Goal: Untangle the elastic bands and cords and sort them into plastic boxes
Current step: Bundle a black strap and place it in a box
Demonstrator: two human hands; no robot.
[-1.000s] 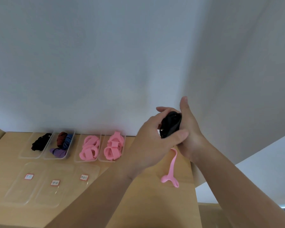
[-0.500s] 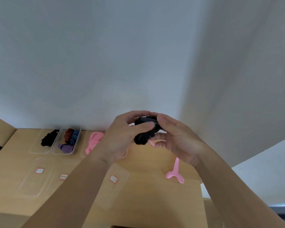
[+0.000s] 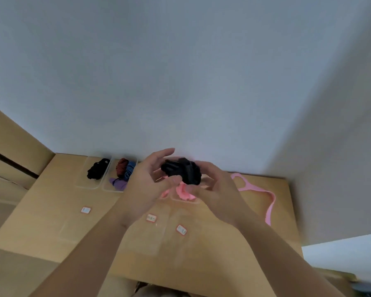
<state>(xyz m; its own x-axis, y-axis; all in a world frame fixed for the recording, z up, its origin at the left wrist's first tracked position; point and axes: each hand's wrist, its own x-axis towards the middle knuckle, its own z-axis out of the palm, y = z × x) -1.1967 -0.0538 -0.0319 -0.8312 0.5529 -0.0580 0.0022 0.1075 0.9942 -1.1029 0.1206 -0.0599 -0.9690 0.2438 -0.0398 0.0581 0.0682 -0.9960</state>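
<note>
Both forearms reach out above the table [image 3: 51, 211]. The right hand [image 3: 216, 189] curls round a black bundle [image 3: 182, 173]; the left hand [image 3: 146, 185] spreads loose beside it. Pale wall [image 3: 180, 71] behind.

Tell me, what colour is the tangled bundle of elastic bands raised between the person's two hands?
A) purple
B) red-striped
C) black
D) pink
C: the tangled bundle of elastic bands that the right hand grips, with the left hand close beside it, is black; the long pink band lies loose on the wooden table.
</note>
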